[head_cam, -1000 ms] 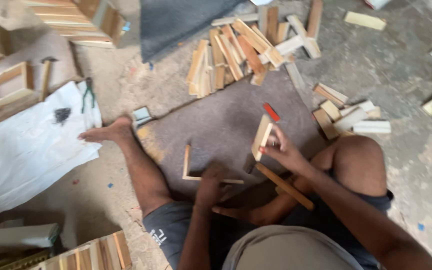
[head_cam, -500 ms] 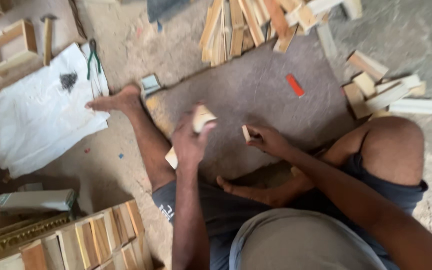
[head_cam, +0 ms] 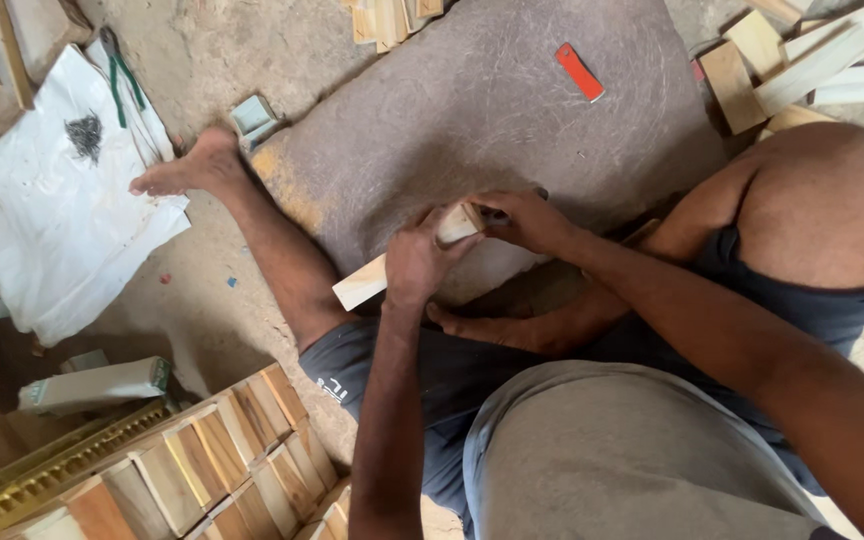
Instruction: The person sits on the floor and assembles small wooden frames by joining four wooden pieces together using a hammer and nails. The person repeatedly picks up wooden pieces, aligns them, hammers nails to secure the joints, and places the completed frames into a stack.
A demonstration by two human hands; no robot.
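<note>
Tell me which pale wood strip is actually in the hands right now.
The pale wood strip over the grey mat, gripped by left hand and right hand; other strips lie loose.

From my remote seat the light is soft, even daylight, bright on the white plastic sheet [head_cam: 47, 225] with mild glare there. The lower left corner falls dim. Shadows are faint. My left hand [head_cam: 414, 262] looks slightly motion-blurred; edges stretch a little.

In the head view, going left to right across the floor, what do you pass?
White sheet with small nails → small light-blue box → left hand gripping a pale wooden strip → right hand → red flat piece → pale wood offcuts.
</note>
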